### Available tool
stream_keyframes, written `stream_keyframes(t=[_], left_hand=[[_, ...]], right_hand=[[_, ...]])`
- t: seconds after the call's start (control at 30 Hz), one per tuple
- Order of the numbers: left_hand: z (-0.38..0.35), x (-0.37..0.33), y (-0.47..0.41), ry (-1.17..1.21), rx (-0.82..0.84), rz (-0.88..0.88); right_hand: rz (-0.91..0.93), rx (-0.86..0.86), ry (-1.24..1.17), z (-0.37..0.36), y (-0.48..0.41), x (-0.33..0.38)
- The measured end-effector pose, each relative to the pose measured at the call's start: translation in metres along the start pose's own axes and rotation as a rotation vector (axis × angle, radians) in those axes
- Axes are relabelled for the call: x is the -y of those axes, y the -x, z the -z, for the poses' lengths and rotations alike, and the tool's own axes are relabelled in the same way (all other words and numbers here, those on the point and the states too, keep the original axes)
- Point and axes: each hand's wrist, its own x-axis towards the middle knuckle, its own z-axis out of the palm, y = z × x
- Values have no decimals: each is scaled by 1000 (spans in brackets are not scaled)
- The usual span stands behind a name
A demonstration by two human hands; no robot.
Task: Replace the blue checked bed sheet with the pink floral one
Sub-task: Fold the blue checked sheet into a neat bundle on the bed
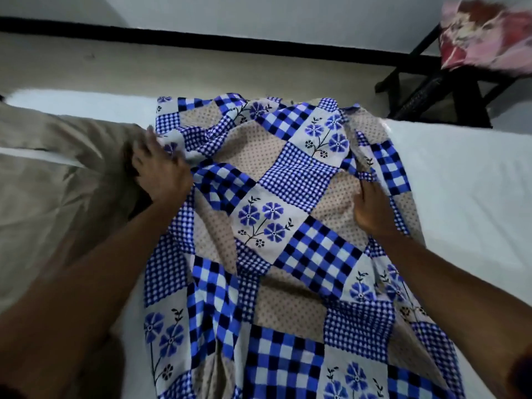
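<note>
Bare white mattress (460,182) lay mostly uncovered | blue checked floral cotton bed sheet (276,226) was bunched along its middle, apparently gathered for removal | folded pink floral sheet (486,36) sat on black stool (467,96) beyond, ready | left hand (161,174) and right hand (371,211) each clutched a bunched sheet edge.

In front of you the bare white mattress (460,182) carries the bunched blue checked bed sheet (273,226) down its middle; a beige fabric pillow (57,182) lies on its left part.
</note>
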Motion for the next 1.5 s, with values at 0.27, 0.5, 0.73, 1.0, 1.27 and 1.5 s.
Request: stream_keyframes(t=[0.27,0.5,0.73,1.0,1.27,1.5], left_hand=[[-75,-9,22,-492,486,-401],[-104,-19,-18,-420,525,-199],[-90,-24,-45,-335,501,-81],[-108,-91,12,-524,393,-416],[-191,-145,3,-365,588,-491],[-180,-165,-27,-414,584,-361]], right_hand=[[154,61,191,8,-61,1],[-85,118,184,13,-82,-36],[-288,122,230,50,-77,-96],[-185,-211,117,64,-100,-25],[101,-150,41,67,-159,-25],[-53,-330,261,132,-180,-115]])
